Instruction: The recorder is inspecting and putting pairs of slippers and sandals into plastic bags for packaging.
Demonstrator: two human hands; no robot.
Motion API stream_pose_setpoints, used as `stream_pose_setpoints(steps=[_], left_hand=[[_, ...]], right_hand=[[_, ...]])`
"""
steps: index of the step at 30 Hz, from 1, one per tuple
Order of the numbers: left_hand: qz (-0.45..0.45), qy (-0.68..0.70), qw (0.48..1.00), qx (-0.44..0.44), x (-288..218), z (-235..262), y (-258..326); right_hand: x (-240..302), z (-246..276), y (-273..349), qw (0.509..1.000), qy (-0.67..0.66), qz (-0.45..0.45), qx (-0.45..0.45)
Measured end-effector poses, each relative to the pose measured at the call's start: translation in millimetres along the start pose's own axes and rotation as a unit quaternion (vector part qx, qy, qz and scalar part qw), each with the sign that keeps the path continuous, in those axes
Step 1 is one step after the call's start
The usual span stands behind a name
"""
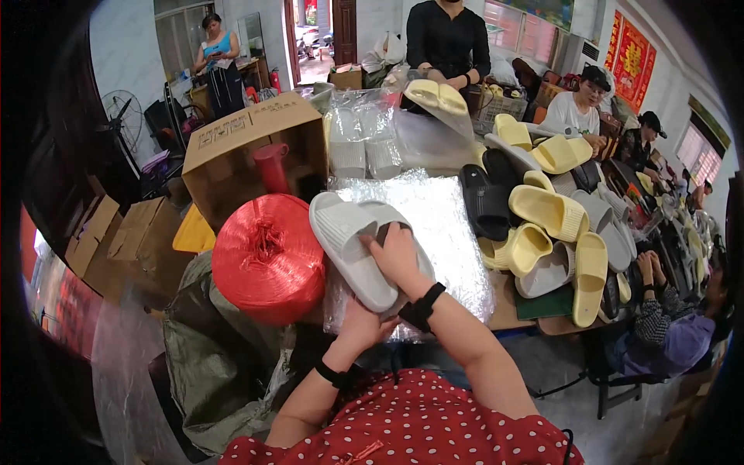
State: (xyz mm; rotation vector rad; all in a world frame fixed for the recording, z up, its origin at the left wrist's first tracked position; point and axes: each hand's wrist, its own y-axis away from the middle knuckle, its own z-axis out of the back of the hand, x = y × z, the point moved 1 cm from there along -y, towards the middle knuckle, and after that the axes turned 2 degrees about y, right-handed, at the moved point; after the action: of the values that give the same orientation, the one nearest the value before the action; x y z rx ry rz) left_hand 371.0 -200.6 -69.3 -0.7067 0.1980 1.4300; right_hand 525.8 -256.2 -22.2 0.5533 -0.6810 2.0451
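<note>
A pair of light grey slippers point(341, 232) lies side by side, toes pointing away, above a stack of clear plastic bags point(457, 248). My right hand point(395, 256) grips the pair from above, its fingers going into the right slipper and its thumb reaching across to the left one. At the heel ends, my left hand point(360, 325) is closed on the slippers from below, with its fingers partly hidden. Just left of the slippers stands a big roll of red plastic twine point(267, 263).
Behind the twine is an open cardboard box point(256, 147) with a red cup point(271, 167). Loose yellow slippers point(542, 209) and black slippers point(484, 201) pile up on the right. Across the table a person point(446, 46) handles bagged yellow slippers point(438, 97). A green sack point(209, 364) slumps at lower left.
</note>
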Motion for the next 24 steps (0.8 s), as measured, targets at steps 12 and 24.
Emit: stream_pose_setpoints(steps=[12,24], left_hand=[[-0.024,-0.126,0.992,0.020,15,-16,5],[-0.013,-0.122,0.992,0.015,3,-8,2]], right_hand=[[-39,49,23,0.989,-0.025,0.050,-0.134],[-81,47,24,0.980,0.198,0.010,-0.009]])
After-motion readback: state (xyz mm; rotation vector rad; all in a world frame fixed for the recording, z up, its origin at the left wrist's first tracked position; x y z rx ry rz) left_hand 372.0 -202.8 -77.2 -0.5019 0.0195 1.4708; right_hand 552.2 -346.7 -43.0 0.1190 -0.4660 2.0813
